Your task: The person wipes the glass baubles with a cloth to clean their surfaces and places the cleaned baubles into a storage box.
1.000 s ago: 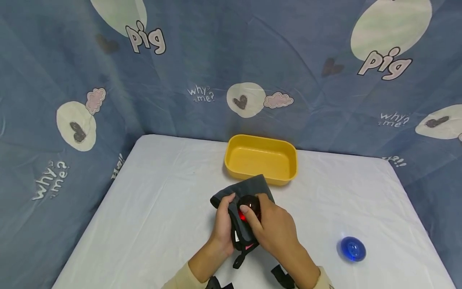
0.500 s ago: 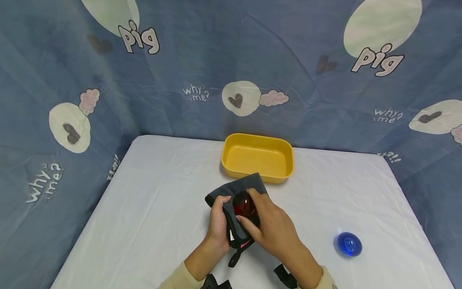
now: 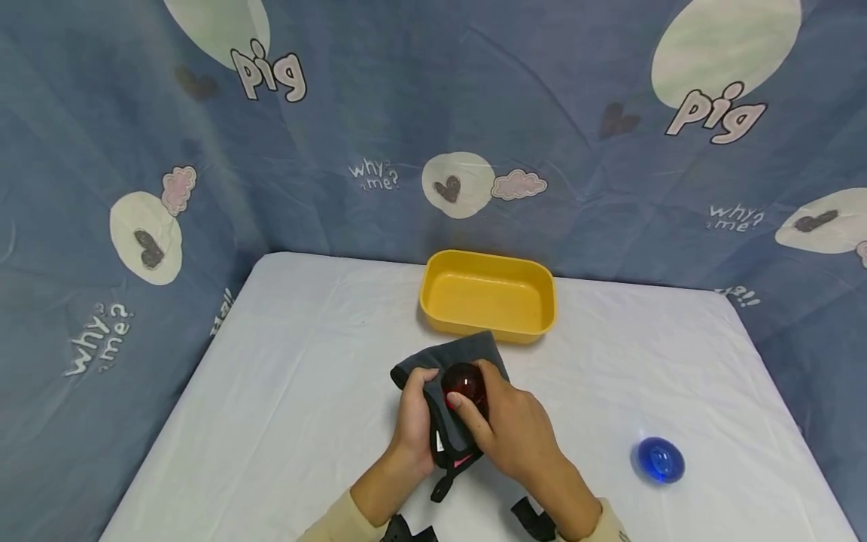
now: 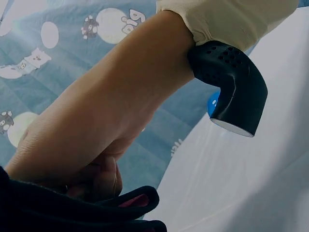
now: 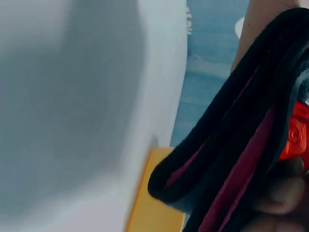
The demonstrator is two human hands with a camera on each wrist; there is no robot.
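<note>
A folded dark grey cloth (image 3: 467, 350) with black edging, a hanging loop and a pink inner side is held above the white table. My left hand (image 3: 413, 425) grips its left side, thumb on top. Against the cloth, my right hand (image 3: 518, 425) holds a round, dark red, see-through object (image 3: 466, 382) between thumb and fingers. In the right wrist view, bright red (image 5: 297, 133) and a raised pattern show on this object beside the fingertips (image 5: 285, 191). The left wrist view shows the right hand (image 4: 82, 130) above the cloth edge (image 4: 140, 200); the red object is hidden there.
Behind the cloth stands a yellow rectangular tray (image 3: 489, 297) with raised walls. A round blue see-through object (image 3: 660, 460) lies on the white table (image 3: 305, 391) at right. A blue printed curtain (image 3: 379, 90) hangs behind. A black camera mount (image 4: 236, 87) sits on the right wrist.
The right thumb lowers off the red object and returns to it, while the red object turns slightly against the cloth. The left hand keeps its grip. The head view shifts a little.
</note>
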